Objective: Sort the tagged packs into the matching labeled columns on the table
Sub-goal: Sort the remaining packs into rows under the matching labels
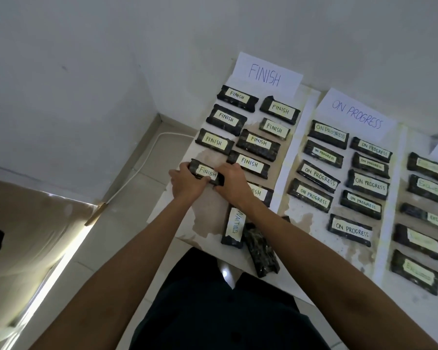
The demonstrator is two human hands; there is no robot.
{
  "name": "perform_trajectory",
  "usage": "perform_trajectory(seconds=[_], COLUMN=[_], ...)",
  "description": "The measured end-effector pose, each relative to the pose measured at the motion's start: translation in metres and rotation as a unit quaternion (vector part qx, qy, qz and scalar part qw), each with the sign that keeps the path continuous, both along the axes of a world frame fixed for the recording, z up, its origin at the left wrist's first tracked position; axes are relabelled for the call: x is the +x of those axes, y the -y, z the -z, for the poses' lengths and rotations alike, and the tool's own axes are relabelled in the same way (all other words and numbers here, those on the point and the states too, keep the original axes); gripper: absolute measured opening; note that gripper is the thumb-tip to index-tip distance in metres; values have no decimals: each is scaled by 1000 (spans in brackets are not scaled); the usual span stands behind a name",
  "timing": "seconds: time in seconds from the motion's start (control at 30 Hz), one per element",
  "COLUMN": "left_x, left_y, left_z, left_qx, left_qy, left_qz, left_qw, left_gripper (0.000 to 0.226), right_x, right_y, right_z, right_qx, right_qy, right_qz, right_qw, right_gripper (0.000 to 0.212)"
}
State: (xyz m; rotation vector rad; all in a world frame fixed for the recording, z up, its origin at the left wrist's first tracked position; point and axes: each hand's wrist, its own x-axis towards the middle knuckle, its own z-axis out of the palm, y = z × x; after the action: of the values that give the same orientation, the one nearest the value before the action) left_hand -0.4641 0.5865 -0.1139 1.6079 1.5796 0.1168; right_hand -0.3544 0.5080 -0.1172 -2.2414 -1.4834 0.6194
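Observation:
A dark pack tagged FINISH [205, 171] lies at the near left of the FINISH column. My left hand [186, 183] grips its left end and my right hand [232, 183] grips its right end. Several other FINISH packs [258, 144] lie above it under the FINISH sign [264, 75]. One more FINISH pack [262, 193] is partly hidden under my right wrist. A pack tagged WAITING [234, 227] lies upright near the table's front edge, beside an untagged-side pack [261, 251] that overhangs the edge.
The ON PROGRESS sign [356, 114] heads a column of several ON PROGRESS packs [368, 186]. Further right lie several packs with faint green tags [429, 189]. The table [208, 210] stands against a white wall. A white cable [147, 157] runs on the floor at left.

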Motion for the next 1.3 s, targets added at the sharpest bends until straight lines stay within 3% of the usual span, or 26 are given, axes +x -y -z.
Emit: perform_trajectory(seconds=[0.17,0.3,0.43,0.53,0.6,0.67,0.77,0.87,1.03,1.3], left_x=[-2,-7,-15,-18,-16,-13,-9,-6,-3,6], left_y=[7,29,71,108,127,138,140,138,142,166], left_z=[-10,-26,-26,-18,-15,-14,-12,-18,-35,-55], left_qx=[69,149,6,-21,-18,-11,-29,-75,-153,-168], left_qy=[-37,-4,49,32,34,27,10,8,64,178], left_qz=[29,142,220,242,230,213,196,173,73,-49], left_qw=[997,979,974,970,972,977,980,982,983,968], left_gripper=[80,58,46,61,69,73,73,58,42,32], right_x=[8,20,27,19,13,10,11,16,27,23], right_y=[2,26,73,118,146,166,181,192,206,195], right_z=[0,-17,-41,-49,-46,-38,-32,-30,-33,-63], right_qx=[1,31,-30,-133,-193,-210,-187,-179,-174,-28], right_qy=[11,-13,-32,-2,5,34,43,48,44,-112], right_qz=[-26,-6,3,-3,-2,-19,-10,3,-13,18], right_qw=[1000,999,999,991,981,977,981,983,984,993], right_gripper=[56,45,37,56,78,86,85,84,82,78])
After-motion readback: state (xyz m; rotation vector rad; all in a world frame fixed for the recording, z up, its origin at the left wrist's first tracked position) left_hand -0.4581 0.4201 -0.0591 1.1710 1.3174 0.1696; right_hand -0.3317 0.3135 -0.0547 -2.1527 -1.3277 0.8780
